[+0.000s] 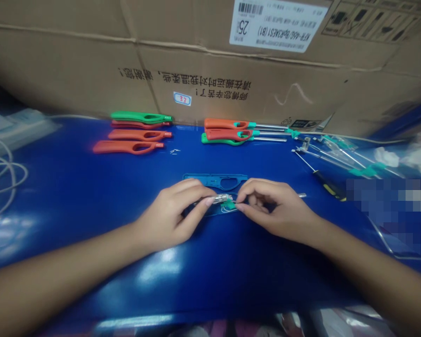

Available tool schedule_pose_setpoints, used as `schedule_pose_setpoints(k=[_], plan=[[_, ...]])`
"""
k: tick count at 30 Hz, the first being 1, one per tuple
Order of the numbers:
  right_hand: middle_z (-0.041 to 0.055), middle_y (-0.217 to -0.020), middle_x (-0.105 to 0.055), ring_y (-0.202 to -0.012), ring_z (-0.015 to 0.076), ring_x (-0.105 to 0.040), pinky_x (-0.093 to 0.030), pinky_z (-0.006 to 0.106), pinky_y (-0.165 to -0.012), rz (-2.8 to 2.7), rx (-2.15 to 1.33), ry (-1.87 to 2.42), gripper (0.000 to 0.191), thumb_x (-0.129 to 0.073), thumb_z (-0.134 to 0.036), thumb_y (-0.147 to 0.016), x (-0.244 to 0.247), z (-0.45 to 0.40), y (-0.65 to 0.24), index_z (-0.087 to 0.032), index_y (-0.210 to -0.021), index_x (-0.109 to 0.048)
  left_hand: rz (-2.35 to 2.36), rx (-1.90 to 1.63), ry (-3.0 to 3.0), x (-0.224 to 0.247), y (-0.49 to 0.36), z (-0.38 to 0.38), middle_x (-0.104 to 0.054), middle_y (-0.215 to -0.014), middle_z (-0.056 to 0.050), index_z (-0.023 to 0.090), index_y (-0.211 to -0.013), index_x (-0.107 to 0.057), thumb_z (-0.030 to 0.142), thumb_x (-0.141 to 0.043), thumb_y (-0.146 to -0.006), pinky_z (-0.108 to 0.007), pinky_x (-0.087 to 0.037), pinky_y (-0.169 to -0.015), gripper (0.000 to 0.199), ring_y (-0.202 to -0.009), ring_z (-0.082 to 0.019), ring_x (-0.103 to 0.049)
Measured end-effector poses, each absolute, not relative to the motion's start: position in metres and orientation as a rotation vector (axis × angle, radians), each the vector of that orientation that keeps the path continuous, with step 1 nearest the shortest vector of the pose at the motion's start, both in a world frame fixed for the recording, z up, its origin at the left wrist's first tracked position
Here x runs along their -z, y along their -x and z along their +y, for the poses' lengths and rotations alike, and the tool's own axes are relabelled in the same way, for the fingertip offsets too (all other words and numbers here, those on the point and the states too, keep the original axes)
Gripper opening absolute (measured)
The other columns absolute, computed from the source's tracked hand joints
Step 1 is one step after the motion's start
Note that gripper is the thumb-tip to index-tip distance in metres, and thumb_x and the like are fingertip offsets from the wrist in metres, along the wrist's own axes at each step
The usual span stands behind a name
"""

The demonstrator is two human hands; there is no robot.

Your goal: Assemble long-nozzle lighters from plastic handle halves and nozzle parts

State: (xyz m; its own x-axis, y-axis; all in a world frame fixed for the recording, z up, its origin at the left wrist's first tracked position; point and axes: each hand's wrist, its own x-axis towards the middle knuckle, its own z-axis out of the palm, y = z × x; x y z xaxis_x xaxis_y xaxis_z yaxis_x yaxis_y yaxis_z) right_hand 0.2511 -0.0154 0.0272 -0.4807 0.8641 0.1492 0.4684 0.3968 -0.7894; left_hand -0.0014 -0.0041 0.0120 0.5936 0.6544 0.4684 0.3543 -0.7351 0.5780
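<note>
Forearms (91,261) nearest | left hand (173,213) fingers pinching clear part (221,198) | right hand (279,206) fingertips beside green piece (228,205), cannot tell grip | light pressure should spare white wires (228,210)

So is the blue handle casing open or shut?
Open: one blue half lies apart, its hollow inner side facing up, beyond the other blue half, which is partly hidden by the left hand.
</note>
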Motion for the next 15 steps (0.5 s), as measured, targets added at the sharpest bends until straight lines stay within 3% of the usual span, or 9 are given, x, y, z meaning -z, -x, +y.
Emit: schedule_pose_setpoints(k=[7, 15], plan=[[-0.0051, -0.061, -0.056, -0.048, 0.0071, -0.054, -0.045, 0.019, -0.045, -1.847, -1.458, 1.14, 0.016, -0.067, -0.032, -0.091, -0.024, -0.0123, -0.2533, -0.017, -0.094, -0.063, 0.713, -0.947, -2.44, -0.0135, 0.0014, -0.0068, -0.066, -0.088, -0.005, 0.011, -0.107, -0.067, 0.01, -0.053, -0.099, -0.023, -0.05, -0.074, 0.016, -0.079, -0.012, -0.06], [-0.0051, -0.062, -0.055, -0.047, 0.0064, -0.053, -0.049, 0.017, -0.041, -1.734, -1.584, 1.126, 0.025, -0.071, -0.039, -0.089, -0.0241, -0.0111, -0.2535, -0.016, -0.095, -0.066, 0.737, -0.911, -2.434, -0.0124, 0.0015, -0.0067, -0.068, -0.092, -0.007, 0.014, -0.111, -0.067, 0.014, -0.053, -0.1, -0.024, -0.051, -0.07, 0.017, -0.078, -0.013, -0.062]])
